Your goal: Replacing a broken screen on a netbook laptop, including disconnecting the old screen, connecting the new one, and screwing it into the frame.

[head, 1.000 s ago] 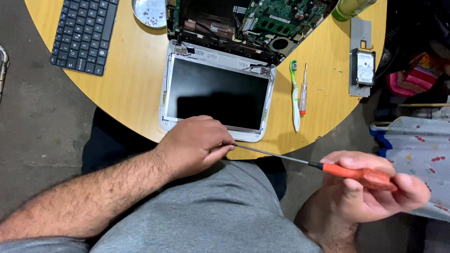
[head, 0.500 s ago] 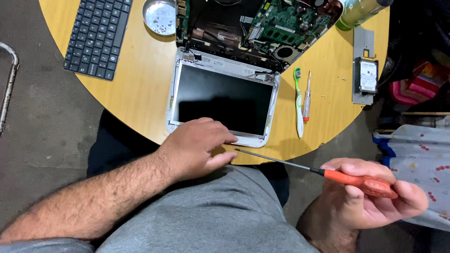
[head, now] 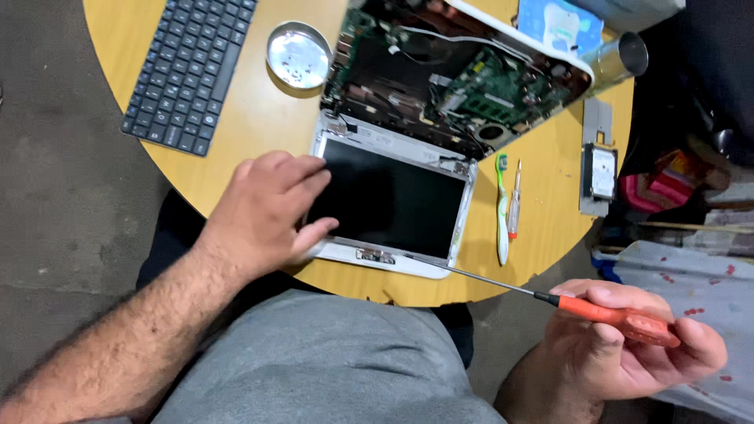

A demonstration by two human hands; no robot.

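Note:
An opened white laptop lies on the round wooden table (head: 243,129), its dark screen panel (head: 393,200) toward me and its exposed base with green circuit boards (head: 463,86) behind. My left hand (head: 263,212) rests flat on the screen panel's left edge, fingers spread, thumb at the lower bezel. My right hand (head: 628,353) is off the table's near edge and holds an orange-handled screwdriver (head: 620,316); its long thin shaft points left, with the tip at the screen's lower right corner.
A detached black keyboard (head: 188,71) lies at the table's left. A round metal dish (head: 298,55) sits beside the laptop base. A toothbrush (head: 501,208), a small screwdriver (head: 514,204), a hard drive (head: 601,169) and a metal can (head: 620,55) lie right. My grey-clad lap is below.
My left hand has moved from the screen's lower edge up to its left side. The camera view has shifted, showing more of the table's far side. My right hand keeps the screwdriver.

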